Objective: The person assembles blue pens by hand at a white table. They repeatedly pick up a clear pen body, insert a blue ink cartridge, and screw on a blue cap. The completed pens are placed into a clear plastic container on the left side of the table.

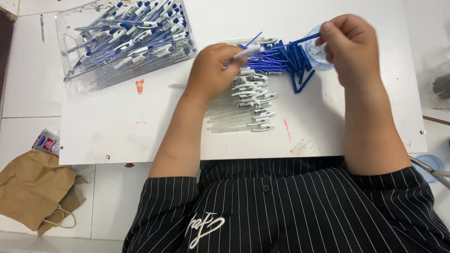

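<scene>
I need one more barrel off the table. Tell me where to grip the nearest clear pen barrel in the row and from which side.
Grip the nearest clear pen barrel at its bare left half, coming from above and the near edge. It lies flat, crosswise, at the row's open front; its white clip end is bulkier, and neighbours crowd the far side. Both hands look occupied: the left hand and the right hand.

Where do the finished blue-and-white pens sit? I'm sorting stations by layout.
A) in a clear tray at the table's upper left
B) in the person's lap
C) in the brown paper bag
A: the clear tray at the table's upper left holds the heap of blue-and-white pens.
</scene>
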